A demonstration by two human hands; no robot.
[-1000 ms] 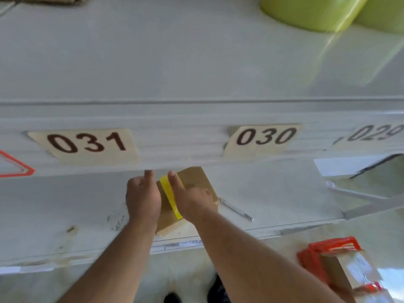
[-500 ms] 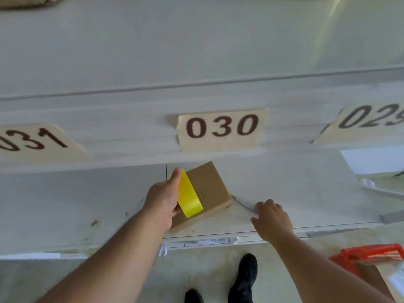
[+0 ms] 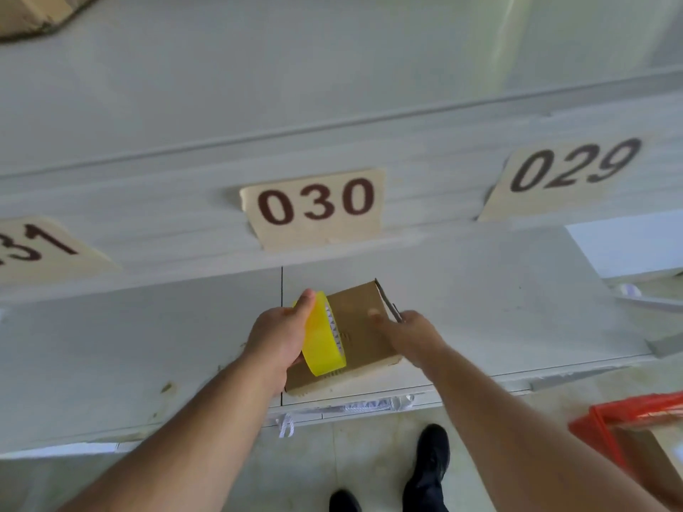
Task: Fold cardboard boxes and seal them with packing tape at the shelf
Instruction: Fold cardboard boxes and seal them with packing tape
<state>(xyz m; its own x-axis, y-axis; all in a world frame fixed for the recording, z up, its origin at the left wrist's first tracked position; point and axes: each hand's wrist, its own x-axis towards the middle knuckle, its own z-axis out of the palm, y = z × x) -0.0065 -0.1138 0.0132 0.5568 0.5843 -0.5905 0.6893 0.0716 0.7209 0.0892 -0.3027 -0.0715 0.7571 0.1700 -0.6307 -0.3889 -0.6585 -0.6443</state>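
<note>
Since its core is stiff and its film slippery, the tape roll [image 3: 323, 336] suits the left hand [image 3: 277, 336], fingers clamped across it at 9 o'clock of the light cardboard box [image 3: 364, 339] on the shelf [image 3: 499, 301]; the right hand [image 3: 414, 332] pinches a thin blade [image 3: 388, 301] at 3 o'clock

At frame centre a cardboard box [image 3: 364, 336] lies on the lower shelf [image 3: 499, 308], directly below the 030 label [image 3: 314, 206]. The tape roll [image 3: 323, 336] sits on the box's left part, held by the left hand [image 3: 279, 338]; the right hand [image 3: 414, 332] is at its right edge. A basket [image 3: 628, 434] stands at lower right.
</note>
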